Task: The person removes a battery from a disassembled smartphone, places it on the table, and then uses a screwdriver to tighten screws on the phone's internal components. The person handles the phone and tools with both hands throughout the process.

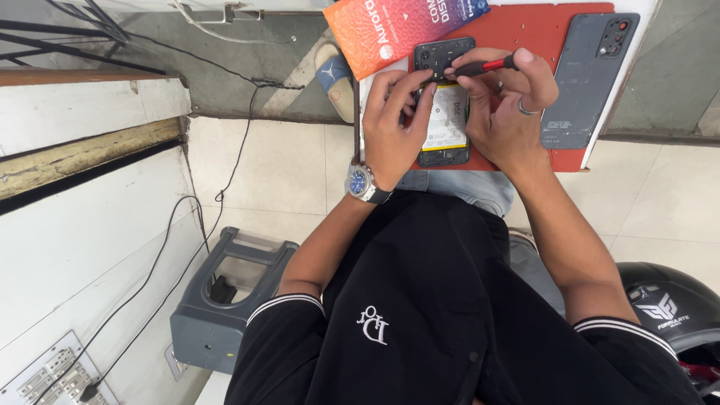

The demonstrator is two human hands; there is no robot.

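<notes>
Opened phone: we see the back-off black smartphone with a white battery (pixel 444 112) lying on the red work mat (pixel 540 30), long axis running away from us.
Left hand (pixel 394 124): fingers pressed on the phone's left edge, steadying it.
Right hand (pixel 510 105): closed around a red-and-black screwdriver (pixel 484 67), tip at the phone's far end.
Grey back cover (pixel 589 75): right of the phone.
Nearer hand: both touching.

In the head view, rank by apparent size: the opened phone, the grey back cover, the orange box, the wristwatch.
1. Orange box, though the frame edge cuts it off.
2. Grey back cover.
3. Opened phone, partly hidden by both hands; likely matches the cover, so this order is unsure.
4. Wristwatch.
</notes>
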